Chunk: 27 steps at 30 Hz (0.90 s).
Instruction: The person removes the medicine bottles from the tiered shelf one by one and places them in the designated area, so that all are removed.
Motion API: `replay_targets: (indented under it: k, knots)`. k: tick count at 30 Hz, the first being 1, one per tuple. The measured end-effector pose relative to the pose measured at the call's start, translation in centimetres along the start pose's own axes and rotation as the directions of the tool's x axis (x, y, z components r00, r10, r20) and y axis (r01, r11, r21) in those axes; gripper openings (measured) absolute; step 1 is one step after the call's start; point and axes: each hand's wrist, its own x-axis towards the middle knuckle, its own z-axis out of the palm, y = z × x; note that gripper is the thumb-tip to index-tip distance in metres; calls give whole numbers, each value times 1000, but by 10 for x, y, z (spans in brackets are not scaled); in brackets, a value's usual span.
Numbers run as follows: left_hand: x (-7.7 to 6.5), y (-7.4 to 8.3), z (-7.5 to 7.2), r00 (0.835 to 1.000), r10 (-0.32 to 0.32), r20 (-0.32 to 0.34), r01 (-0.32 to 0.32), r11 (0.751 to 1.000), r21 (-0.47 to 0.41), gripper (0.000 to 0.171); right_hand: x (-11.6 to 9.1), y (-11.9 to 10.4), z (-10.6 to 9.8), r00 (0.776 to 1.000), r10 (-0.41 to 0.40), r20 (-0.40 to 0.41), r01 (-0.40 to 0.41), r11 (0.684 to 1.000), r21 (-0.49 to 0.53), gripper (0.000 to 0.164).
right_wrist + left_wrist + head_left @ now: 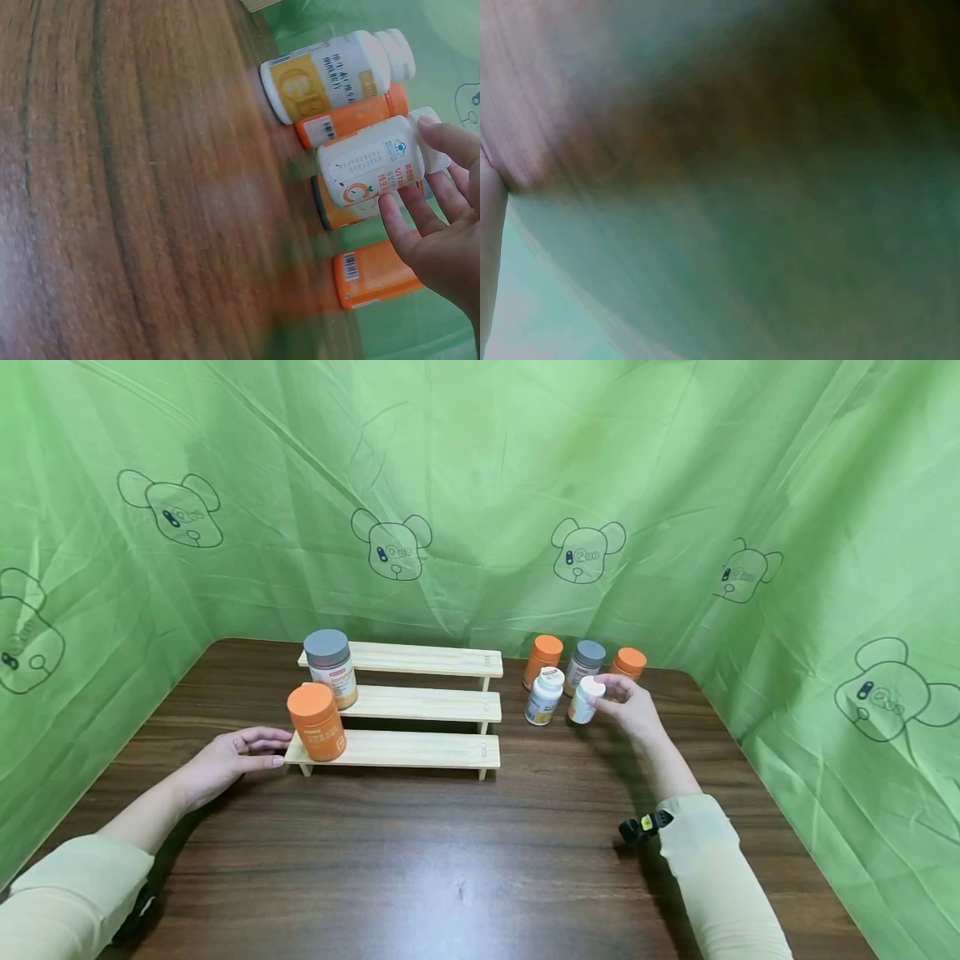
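With thumb and fingers, my right hand (628, 706) pinches a white pill bottle (371, 161) near its white cap. Printing with an orange fruit picture marks its label. Just left of it stands another white bottle (543, 697) with a yellow label band. My left hand (217, 767) rests at the left end of a three-tier wooden rack (412, 748), fingertips right at the lowest shelf. On that shelf's left end sits an orange jar (318, 723). A grey-capped jar (332, 667) stands behind it on the middle shelf. The left wrist view is mostly blurred.
Behind the white bottles stand an orange bottle (542, 660), a grey-capped bottle (584, 665) and another orange bottle (628, 663), partly hidden by my right hand. Green cloth (487, 485) hangs round the brown wooden table (450, 860).
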Motion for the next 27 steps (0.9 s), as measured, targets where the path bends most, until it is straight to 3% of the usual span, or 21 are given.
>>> replay_targets:
  k: [10, 27]
  knots:
    - [1, -1, 0, 1000, 15, 8, -15, 1000, 10, 44, 11, 31, 1, 999, 27, -25, -29, 996, -80, 50]
    - [1, -2, -1, 1000, 15, 5, -15, 1000, 11, 43, 10, 29, -1, 1000, 15, 26, -14, 999, -40, 53]
